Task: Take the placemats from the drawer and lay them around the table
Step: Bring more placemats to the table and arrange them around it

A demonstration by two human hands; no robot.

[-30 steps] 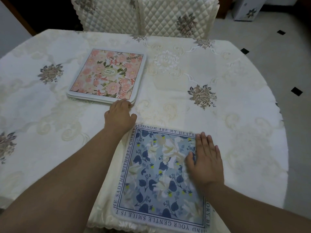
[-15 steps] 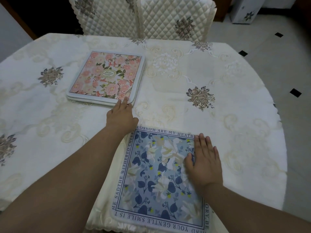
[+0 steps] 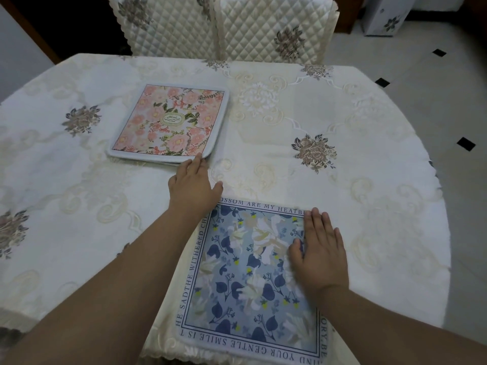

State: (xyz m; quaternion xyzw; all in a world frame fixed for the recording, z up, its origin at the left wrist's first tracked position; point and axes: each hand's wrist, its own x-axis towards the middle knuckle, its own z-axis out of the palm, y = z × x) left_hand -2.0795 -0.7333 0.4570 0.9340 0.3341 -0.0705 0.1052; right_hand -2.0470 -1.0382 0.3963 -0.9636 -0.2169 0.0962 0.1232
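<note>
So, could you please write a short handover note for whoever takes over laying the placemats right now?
Left hand: open, fingertips at the near right corner of the pink floral stack, nothing gripped.
Right hand: open, flat on the right side of the blue placemat.
Blue placemat lies at the near edge of the table; its near edge looks to overhang a little.
The pink stack sits further in, left of centre, and seems to hold more than one mat.
Done: one mat placed.
Left: square up the blue one, then lay the stacked mats at the other seats, such as by the two chairs.
</note>
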